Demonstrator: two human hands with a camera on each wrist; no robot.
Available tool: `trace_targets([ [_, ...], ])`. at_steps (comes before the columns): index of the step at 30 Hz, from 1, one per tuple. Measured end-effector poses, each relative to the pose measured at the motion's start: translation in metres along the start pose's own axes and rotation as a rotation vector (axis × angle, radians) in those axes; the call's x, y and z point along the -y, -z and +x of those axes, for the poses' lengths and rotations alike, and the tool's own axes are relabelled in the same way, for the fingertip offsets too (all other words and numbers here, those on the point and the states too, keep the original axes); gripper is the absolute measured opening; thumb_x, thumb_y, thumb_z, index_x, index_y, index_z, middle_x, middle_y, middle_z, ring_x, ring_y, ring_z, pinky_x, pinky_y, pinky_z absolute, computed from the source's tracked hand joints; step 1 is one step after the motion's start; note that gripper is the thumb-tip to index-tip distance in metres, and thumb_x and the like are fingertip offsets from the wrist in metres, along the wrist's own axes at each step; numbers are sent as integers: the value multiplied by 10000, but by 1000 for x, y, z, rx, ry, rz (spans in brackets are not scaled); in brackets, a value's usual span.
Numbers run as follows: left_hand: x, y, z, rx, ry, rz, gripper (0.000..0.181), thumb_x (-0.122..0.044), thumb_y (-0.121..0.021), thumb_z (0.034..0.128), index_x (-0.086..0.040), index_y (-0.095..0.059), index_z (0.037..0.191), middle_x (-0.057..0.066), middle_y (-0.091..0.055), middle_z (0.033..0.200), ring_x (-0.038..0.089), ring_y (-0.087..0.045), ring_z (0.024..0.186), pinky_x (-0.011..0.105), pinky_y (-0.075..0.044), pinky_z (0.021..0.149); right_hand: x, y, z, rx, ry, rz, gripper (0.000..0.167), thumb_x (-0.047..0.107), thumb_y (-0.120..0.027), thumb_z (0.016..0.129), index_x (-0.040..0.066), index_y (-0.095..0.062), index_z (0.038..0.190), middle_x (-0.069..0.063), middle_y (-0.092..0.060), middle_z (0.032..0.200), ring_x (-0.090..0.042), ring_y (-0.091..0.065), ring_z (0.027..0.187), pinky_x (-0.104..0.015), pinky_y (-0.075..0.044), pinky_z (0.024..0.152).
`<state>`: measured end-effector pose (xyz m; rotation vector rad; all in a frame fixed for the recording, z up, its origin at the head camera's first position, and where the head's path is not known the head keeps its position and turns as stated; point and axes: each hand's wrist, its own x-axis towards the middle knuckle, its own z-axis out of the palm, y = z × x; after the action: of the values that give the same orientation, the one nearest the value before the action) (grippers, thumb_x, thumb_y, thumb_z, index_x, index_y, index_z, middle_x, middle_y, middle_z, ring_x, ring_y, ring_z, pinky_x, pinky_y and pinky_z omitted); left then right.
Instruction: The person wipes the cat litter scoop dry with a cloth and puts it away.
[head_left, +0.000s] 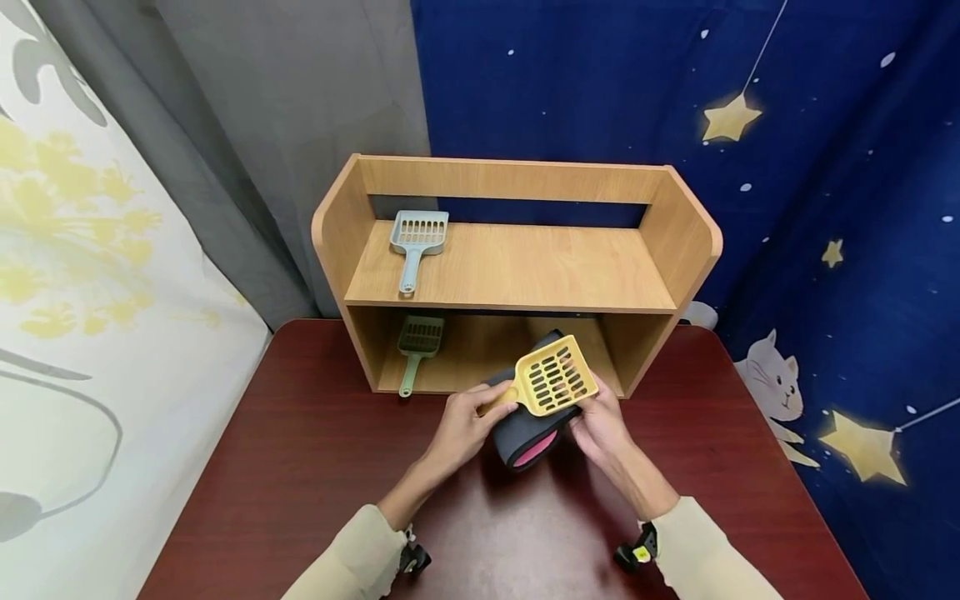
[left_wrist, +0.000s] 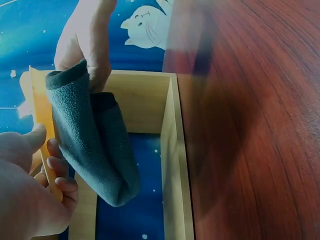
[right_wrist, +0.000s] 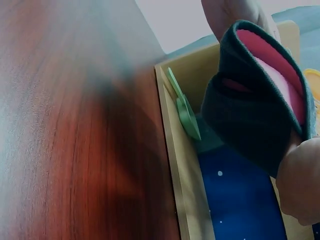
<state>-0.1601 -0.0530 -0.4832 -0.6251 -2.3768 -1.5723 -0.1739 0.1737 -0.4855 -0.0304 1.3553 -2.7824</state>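
In the head view, my left hand [head_left: 463, 427] pinches the handle of a yellow slotted litter scoop [head_left: 557, 377], between thumb and fingers. Behind and under the scoop is a folded dark grey cloth [head_left: 517, 435] with a pink lining, gripped at its right side by my right hand [head_left: 602, 429]. The left wrist view shows the scoop [left_wrist: 44, 107] edge-on, against or very close to the fleecy cloth [left_wrist: 80, 132]. From the right wrist, the cloth [right_wrist: 245, 125] hangs bent over with its pink inside showing; it hides most of the scoop.
A wooden two-level shelf [head_left: 510, 265] stands at the back of the dark red table [head_left: 330, 467]. On its upper board, at left, lies a light blue litter scoop [head_left: 412, 267]. A green scoop [head_left: 412, 367] rests on the lower level beneath it. Curtains hang behind.
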Motion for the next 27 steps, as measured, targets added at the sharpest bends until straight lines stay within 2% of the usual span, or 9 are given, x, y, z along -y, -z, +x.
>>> trace_targets([
  [6, 2, 3, -3, -20, -58, 54, 382, -108, -823, 916, 6, -750, 1273, 68, -749, 901, 62, -482, 707, 218, -440, 625, 17, 4, -1, -15, -24, -42, 448, -193, -483, 1001, 132, -708, 1210, -27, -736, 1176, -118, -717, 1041, -271, -603, 845],
  [11, 5, 11, -6, -11, -59, 86, 388, -109, -817, 919, 7, -743, 1282, 48, -697, 831, 64, -396, 634, 187, -369, 557, 45, 9, -1, -26, -16, -33, 424, -168, -550, 1006, 135, -746, 1228, -33, -707, 1277, -162, -710, 1128, -315, -601, 897],
  [17, 12, 20, -8, 26, -24, 130, 394, -126, -817, 922, -10, -745, 1291, 51, -737, 888, 137, -454, 636, 201, -394, 570, 72, 13, 0, 2, 28, -73, 409, -139, -600, 1002, 93, -705, 1322, -45, -667, 1346, -173, -696, 1183, -328, -600, 910],
  [24, 19, 32, -11, 86, -1, 243, 384, -145, -824, 922, -38, -761, 1285, 29, -757, 942, 73, -453, 654, 237, -421, 612, 79, 18, -4, 47, 85, -212, 406, -139, -634, 984, 29, -679, 1351, -66, -655, 1330, -158, -692, 1154, -295, -607, 865],
  [27, 22, 37, -13, 92, 3, 288, 387, -137, -836, 909, -53, -769, 1280, 39, -780, 992, 86, -554, 710, 282, -480, 660, 81, 20, -5, 49, 122, -280, 410, -132, -663, 971, -13, -660, 1362, -70, -660, 1302, -156, -699, 1110, -285, -610, 844],
])
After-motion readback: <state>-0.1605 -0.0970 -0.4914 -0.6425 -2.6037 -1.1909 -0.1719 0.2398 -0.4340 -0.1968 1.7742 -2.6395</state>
